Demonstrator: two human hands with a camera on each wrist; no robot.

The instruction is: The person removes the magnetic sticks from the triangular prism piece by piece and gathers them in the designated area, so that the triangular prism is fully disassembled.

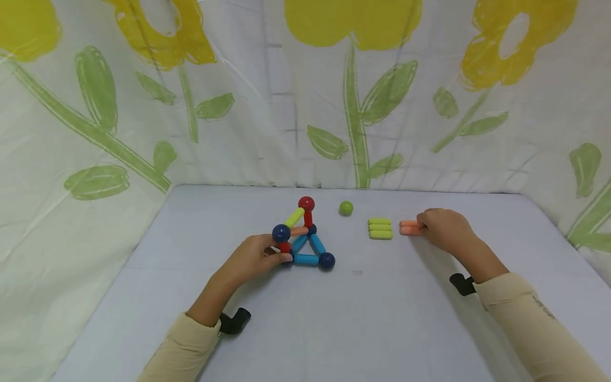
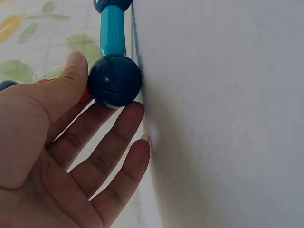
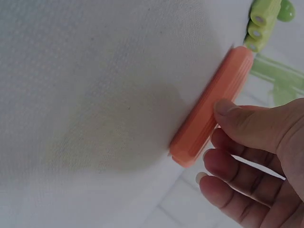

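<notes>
My left hand [image 1: 255, 258] grips the near-left corner of a magnetic ball-and-rod structure, thumb and fingers around a short red rod [image 1: 284, 247] and a dark blue ball [image 2: 115, 80]. Light blue rods [image 1: 305, 259] form its triangular base, with another dark blue ball [image 1: 326, 260] at the near-right corner. An upper dark blue ball [image 1: 281, 233] and a red ball [image 1: 306, 203] top two red uprights; a yellow-green rod [image 1: 294, 217] runs between them, an orange rod [image 1: 299, 231] lower down. My right hand [image 1: 446, 229] pinches an orange magnetic rod [image 3: 213, 104] beside another one.
Several yellow-green rods [image 1: 380, 228] lie side by side left of the orange ones. A green ball [image 1: 346, 208] sits farther back. Behind the white table [image 1: 363, 318] hangs a flower-painted cloth [image 1: 320, 106].
</notes>
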